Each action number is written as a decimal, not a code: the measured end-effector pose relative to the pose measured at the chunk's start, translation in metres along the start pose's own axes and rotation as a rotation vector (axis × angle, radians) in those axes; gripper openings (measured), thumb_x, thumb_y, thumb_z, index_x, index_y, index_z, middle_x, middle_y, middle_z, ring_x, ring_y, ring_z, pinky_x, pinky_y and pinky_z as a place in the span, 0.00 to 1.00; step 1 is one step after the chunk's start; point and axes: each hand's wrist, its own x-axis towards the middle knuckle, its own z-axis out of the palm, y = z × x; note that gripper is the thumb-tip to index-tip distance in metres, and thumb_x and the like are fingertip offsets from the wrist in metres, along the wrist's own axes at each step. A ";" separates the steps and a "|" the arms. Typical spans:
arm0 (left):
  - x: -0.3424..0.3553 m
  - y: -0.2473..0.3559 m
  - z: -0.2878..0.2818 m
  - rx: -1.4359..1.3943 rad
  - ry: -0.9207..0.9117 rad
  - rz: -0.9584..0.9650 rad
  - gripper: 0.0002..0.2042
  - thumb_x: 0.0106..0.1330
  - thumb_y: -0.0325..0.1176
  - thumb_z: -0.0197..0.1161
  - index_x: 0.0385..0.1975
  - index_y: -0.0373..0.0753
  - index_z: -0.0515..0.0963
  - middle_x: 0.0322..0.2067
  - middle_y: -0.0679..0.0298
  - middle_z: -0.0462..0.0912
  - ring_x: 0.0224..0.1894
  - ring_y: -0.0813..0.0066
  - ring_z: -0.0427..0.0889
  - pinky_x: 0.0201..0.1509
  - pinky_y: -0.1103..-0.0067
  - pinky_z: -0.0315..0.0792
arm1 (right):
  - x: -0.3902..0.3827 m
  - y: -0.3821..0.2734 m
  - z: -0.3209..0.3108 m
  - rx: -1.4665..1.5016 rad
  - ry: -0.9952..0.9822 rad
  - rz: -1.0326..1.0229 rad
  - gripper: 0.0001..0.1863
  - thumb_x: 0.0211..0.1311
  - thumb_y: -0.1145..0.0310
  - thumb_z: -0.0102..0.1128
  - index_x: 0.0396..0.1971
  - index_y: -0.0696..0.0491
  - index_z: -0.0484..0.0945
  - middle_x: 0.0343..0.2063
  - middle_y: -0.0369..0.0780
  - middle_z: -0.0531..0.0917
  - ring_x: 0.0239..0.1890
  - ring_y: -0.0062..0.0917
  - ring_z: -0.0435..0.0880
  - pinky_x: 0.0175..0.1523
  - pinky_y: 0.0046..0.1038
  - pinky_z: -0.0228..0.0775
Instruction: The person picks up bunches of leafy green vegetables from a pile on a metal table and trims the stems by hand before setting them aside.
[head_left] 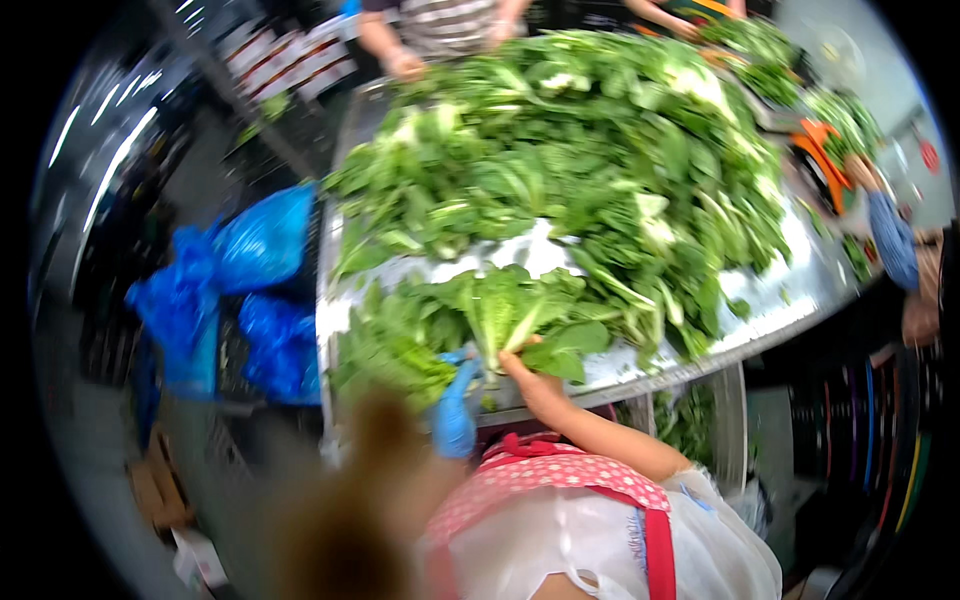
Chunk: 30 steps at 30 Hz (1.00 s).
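Observation:
In front of me, at the near edge of the metal table [800, 270], a head of leafy greens [492, 322] stands with pale stalks and its leaves fanned away from me. My left hand [456, 408], in a blue glove, is closed at its base from the left. From the right, my bare right hand [532, 382] grips the same stalk base, fingers partly hidden by leaves. Loose greens [395, 345] lie beside my left hand, and a broad leaf [570, 348] lies by my right. Beyond is a large heap of greens [600, 150].
Blue plastic bags [262, 245] sit left of the table. Across it stands a person in a striped top [455, 28]. At the right, another person's blue-sleeved arm [893, 240] reaches toward an orange scale [822, 165]. Stacked crates [850, 430] stand at the lower right.

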 end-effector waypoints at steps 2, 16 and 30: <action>-0.017 0.015 0.027 0.111 -0.017 0.111 0.08 0.64 0.29 0.56 0.41 0.39 0.74 0.37 0.69 0.77 0.40 0.81 0.74 0.46 0.82 0.67 | -0.001 -0.018 -0.014 -0.016 0.024 -0.061 0.10 0.55 0.66 0.61 0.32 0.55 0.73 0.24 0.34 0.76 0.27 0.19 0.74 0.33 0.24 0.65; 0.058 -0.014 0.050 0.303 -0.538 -0.114 0.11 0.66 0.28 0.51 0.45 0.31 0.73 0.41 0.60 0.79 0.43 0.78 0.75 0.51 0.82 0.66 | -0.286 -0.029 -0.236 -0.143 1.484 -0.030 0.13 0.53 0.71 0.61 0.38 0.58 0.73 0.26 0.35 0.78 0.26 0.15 0.74 0.32 0.20 0.67; 0.026 -0.066 0.104 0.433 -0.962 -0.224 0.14 0.66 0.29 0.53 0.47 0.27 0.71 0.35 0.61 0.78 0.36 0.79 0.75 0.48 0.84 0.67 | -0.626 0.129 -0.004 -0.386 1.842 1.528 0.29 0.51 0.50 0.61 0.46 0.57 0.73 0.42 0.50 0.79 0.46 0.43 0.77 0.48 0.38 0.69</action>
